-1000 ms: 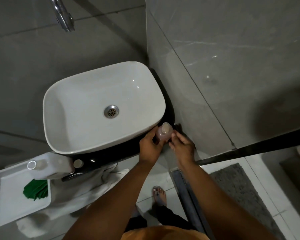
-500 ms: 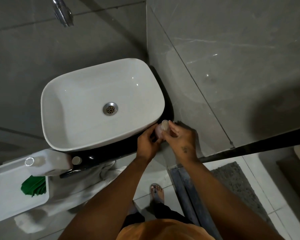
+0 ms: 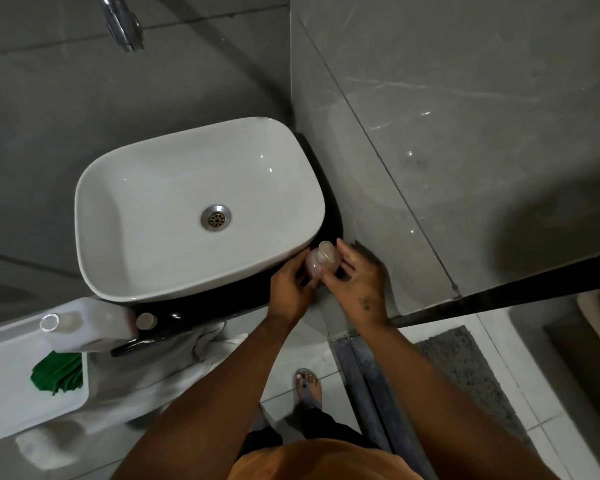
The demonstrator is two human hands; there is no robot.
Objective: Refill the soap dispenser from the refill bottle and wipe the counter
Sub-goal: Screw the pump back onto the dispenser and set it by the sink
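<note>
A small clear, pinkish soap dispenser (image 3: 317,263) stands on the black counter (image 3: 201,308) at the basin's front right corner, seen from above with a round top. My left hand (image 3: 290,289) grips its left side. My right hand (image 3: 355,280) holds its right side, fingers at the neck. The large translucent refill bottle (image 3: 94,329) stands at the counter's left end with its mouth uncovered, and a small round cap (image 3: 145,321) lies beside it. A green cloth (image 3: 58,374) lies folded on a white tray (image 3: 11,393) at the lower left.
The white basin (image 3: 194,209) fills most of the counter, with a chrome tap (image 3: 122,22) above it. Grey tiled walls close in behind and to the right. A white towel (image 3: 174,362) hangs below the counter. A grey mat (image 3: 471,372) and my sandalled foot (image 3: 307,384) are on the floor.
My right hand has moved from beside the dispenser onto it, closing over its right side and neck. My left hand has kept its grip. The view has shifted slightly.
</note>
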